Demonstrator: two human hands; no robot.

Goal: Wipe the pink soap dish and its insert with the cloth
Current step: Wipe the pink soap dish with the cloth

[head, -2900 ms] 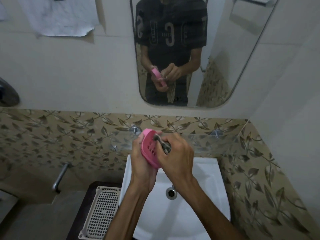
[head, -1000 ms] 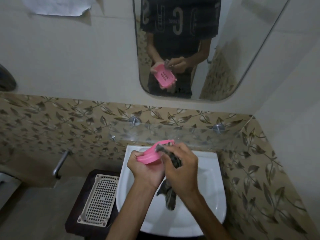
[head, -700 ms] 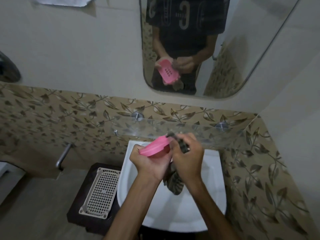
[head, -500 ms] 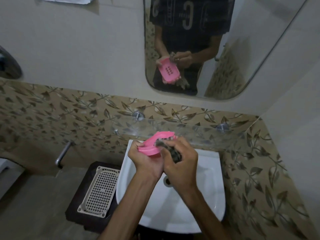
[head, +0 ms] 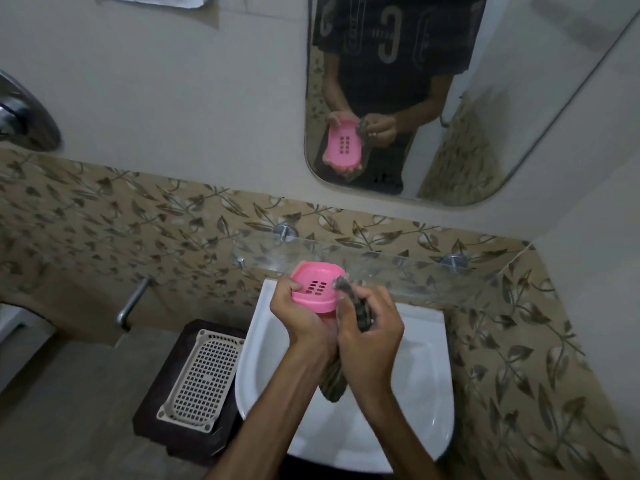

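My left hand (head: 300, 320) grips the pink soap dish (head: 316, 286) above the white sink, tilted so its slotted inner face points toward me. My right hand (head: 370, 332) is closed on a dark patterned cloth (head: 360, 308). The cloth's top end touches the dish's right rim, and its tail (head: 333, 382) hangs down between my wrists. The mirror (head: 450, 98) reflects the dish's underside and both hands.
A white sink (head: 415, 393) lies below my hands. A glass shelf (head: 433, 275) runs along the leaf-patterned tiles just behind the dish. A cream perforated tray (head: 201, 375) rests on a dark stand to the left. A metal tap (head: 133, 301) projects from the wall at left.
The dish has turned from edge-on to showing its slotted inside. My right hand with the cloth has shifted from the dish's middle to its right rim. The camera tilted down slightly.
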